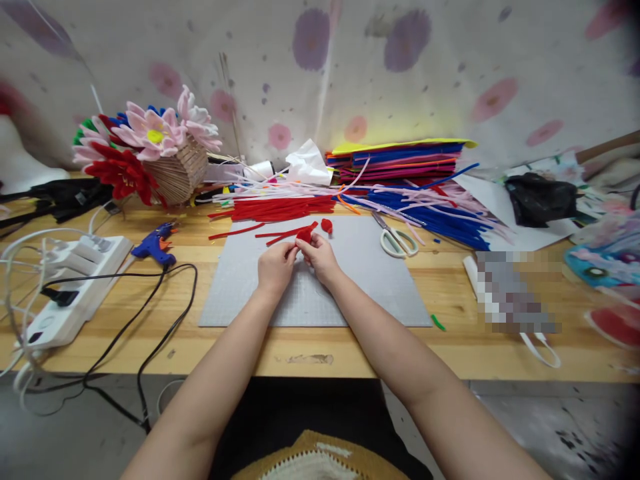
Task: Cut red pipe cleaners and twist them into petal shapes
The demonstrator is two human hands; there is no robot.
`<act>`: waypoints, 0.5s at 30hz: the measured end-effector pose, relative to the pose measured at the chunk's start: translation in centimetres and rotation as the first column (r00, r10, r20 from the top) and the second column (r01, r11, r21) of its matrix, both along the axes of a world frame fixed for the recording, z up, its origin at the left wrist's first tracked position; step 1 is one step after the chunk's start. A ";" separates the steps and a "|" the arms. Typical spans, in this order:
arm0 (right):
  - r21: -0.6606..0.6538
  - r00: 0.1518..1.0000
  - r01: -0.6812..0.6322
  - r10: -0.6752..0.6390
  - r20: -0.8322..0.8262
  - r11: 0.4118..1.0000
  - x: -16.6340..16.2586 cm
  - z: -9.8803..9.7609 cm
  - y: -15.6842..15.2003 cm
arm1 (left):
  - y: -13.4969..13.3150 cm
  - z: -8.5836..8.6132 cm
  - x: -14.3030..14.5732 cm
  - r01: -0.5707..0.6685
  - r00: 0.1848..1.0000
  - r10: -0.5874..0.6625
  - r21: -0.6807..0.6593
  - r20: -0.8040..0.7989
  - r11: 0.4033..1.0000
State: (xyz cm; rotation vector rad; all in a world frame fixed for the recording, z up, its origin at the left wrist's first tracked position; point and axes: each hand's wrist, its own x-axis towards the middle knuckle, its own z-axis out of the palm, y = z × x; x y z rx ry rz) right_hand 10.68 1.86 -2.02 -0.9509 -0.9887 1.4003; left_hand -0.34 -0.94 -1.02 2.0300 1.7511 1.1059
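My left hand (275, 265) and my right hand (319, 257) meet over the far part of a grey cutting mat (350, 287). Both pinch a small red pipe-cleaner piece (304, 235) bent into a petal shape, held between their fingertips. A second red petal (327, 225) lies on the mat just beyond my right hand. Loose red pipe cleaners (280, 208) lie in a pile right behind the hands, and a few single ones (285, 233) stretch onto the mat beside the held piece.
White-handled scissors (397, 239) lie at the mat's far right. A blue glue gun (154, 245), its black cable and a white power strip (70, 287) sit left. A basket of pipe-cleaner flowers (150, 150), blue and pink pipe cleaners (440, 213) and stacked felt sheets (400, 160) stand behind.
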 end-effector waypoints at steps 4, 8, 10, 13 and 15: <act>-0.019 1.000 -0.014 0.014 0.020 1.000 -0.1 0.1 -0.1 | -0.1 -0.1 0.1 -0.021 0.997 0.021 -0.001 -0.072 1.000; -0.074 0.998 -0.042 0.045 0.042 0.996 0.2 0.1 0.0 | -0.1 -0.3 0.1 -0.014 0.990 0.014 0.004 -0.137 1.000; -0.086 0.997 -0.034 0.039 0.060 0.996 0.2 0.2 0.0 | -0.2 -0.3 0.1 -0.020 0.987 0.021 0.009 -0.161 1.000; -0.091 0.996 -0.032 0.039 0.078 0.995 0.2 0.2 0.0 | -0.2 -0.4 0.1 -0.031 0.980 0.035 0.027 -0.197 0.999; -0.097 0.996 -0.034 0.042 0.084 0.995 0.2 0.2 0.0 | -0.3 -0.4 0.1 -0.032 0.974 0.040 0.041 -0.223 0.999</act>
